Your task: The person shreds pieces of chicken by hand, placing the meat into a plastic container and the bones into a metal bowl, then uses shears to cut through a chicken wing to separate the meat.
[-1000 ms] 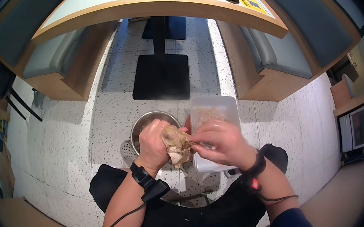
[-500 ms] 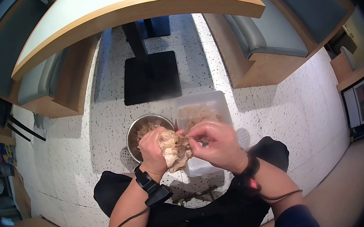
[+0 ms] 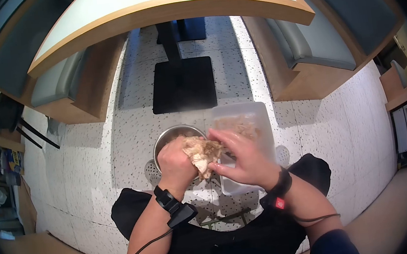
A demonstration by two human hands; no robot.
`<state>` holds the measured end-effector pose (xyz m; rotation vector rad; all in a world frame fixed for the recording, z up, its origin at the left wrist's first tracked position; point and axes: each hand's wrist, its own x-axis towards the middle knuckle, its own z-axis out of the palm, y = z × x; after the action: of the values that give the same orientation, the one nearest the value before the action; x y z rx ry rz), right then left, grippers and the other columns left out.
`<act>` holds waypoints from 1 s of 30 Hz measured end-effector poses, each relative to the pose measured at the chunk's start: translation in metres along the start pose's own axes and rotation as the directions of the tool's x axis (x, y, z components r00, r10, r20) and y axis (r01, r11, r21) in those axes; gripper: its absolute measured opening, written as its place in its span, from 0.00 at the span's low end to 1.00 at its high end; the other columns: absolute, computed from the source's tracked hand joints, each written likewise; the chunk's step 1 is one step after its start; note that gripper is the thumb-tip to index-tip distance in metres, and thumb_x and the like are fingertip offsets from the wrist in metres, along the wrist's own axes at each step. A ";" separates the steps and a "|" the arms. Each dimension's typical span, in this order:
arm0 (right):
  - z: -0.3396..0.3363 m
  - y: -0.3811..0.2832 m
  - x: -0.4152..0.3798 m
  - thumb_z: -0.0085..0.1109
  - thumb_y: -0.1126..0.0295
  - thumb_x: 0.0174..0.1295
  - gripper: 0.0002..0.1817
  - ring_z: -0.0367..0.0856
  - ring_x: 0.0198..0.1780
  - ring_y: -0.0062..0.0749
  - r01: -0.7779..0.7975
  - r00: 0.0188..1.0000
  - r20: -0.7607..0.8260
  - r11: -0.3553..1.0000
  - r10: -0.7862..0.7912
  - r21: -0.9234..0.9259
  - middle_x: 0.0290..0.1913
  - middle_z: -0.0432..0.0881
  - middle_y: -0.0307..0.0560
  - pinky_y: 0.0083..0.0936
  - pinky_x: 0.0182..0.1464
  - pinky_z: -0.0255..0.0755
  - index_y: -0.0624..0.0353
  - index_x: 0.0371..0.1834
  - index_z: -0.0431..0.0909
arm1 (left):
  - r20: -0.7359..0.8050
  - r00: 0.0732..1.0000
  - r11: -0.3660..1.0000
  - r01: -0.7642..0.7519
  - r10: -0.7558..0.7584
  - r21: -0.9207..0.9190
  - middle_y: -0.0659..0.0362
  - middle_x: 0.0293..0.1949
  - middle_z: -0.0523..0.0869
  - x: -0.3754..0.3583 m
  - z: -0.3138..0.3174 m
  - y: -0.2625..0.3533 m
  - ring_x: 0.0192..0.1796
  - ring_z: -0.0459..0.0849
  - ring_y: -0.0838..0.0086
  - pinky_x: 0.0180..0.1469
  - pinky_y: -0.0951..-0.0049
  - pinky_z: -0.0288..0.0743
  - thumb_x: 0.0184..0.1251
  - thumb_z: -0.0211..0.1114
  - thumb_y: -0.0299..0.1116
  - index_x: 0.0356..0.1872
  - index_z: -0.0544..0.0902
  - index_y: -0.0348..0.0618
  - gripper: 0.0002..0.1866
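In front of me, my left hand (image 3: 176, 161) is closed around a pale, brown-flecked lump that looks like cooked chicken on the bone (image 3: 201, 155). My right hand (image 3: 244, 157) grips its right side, with the thumb at the lower edge and the fingers at the upper edge. Beneath my left hand stands a round steel bowl (image 3: 158, 149), partly covered by that hand; its contents are mostly hidden now. A translucent plastic tub (image 3: 262, 115) sits under my right hand, with shredded, light-brown pieces (image 3: 238, 124) inside.
A wood-edged table (image 3: 170, 13) stands ahead on a black pedestal base (image 3: 182, 85). Padded benches flank it, left (image 3: 60, 83) and right (image 3: 315, 49). My knees (image 3: 130, 208) are spread on either side of the containers. A dark chair (image 3: 6, 117) is at far left.
The view has shifted, so the surroundings sit further right. My right hand has gone from a pinch at the chicken's edge to a wider grip, fingers and thumb apart. My left hand keeps its hold.
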<state>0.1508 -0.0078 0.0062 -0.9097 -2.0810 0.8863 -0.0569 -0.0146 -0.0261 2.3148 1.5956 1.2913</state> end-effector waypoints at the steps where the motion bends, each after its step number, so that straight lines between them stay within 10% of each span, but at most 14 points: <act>1: 0.002 0.001 0.002 0.75 0.61 0.62 0.41 0.81 0.64 0.50 0.034 0.999 0.021 0.999 -0.033 -0.031 0.65 0.80 0.59 0.38 0.65 0.77 0.63 0.77 0.67 | 0.041 0.999 1.000 -0.018 0.017 0.016 0.59 0.28 0.84 -0.001 -0.003 -0.002 0.28 0.86 0.61 0.33 0.61 0.79 0.60 0.77 0.40 0.30 0.87 0.46 0.10; 8: 0.008 -0.012 0.005 0.76 0.65 0.61 0.40 0.82 0.61 0.51 0.008 0.997 -0.077 0.994 0.001 0.110 0.64 0.79 0.56 0.38 0.59 0.80 0.61 0.76 0.68 | 0.292 0.860 0.898 0.439 -0.419 -0.006 0.48 0.28 0.89 -0.004 -0.011 0.001 0.34 0.89 0.50 0.39 0.55 0.82 0.54 0.81 0.49 0.35 0.89 0.40 0.21; 21: 0.024 0.003 0.006 0.76 0.70 0.53 0.17 0.86 0.46 0.44 -0.020 0.970 -0.240 0.976 -0.033 -0.215 0.48 0.82 0.49 0.34 0.46 0.84 0.60 0.45 0.84 | 0.550 0.704 0.863 0.501 -0.449 0.063 0.39 0.28 0.87 -0.010 0.006 0.006 0.37 0.89 0.42 0.45 0.48 0.82 0.64 0.67 0.44 0.29 0.88 0.31 0.20; 30: 0.020 0.017 0.012 0.73 0.73 0.58 0.10 0.81 0.35 0.25 -0.317 0.867 -0.339 0.929 0.366 0.192 0.38 0.81 0.44 0.23 0.38 0.77 0.65 0.40 0.84 | 0.522 0.721 0.827 0.560 -0.456 -0.051 0.36 0.26 0.86 -0.001 0.012 0.022 0.33 0.87 0.40 0.44 0.45 0.81 0.63 0.59 0.39 0.24 0.85 0.29 0.20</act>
<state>0.1343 0.0043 -0.0140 -1.2921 -1.5450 0.9321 -0.0326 -0.0208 -0.0249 1.6895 1.6422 0.6300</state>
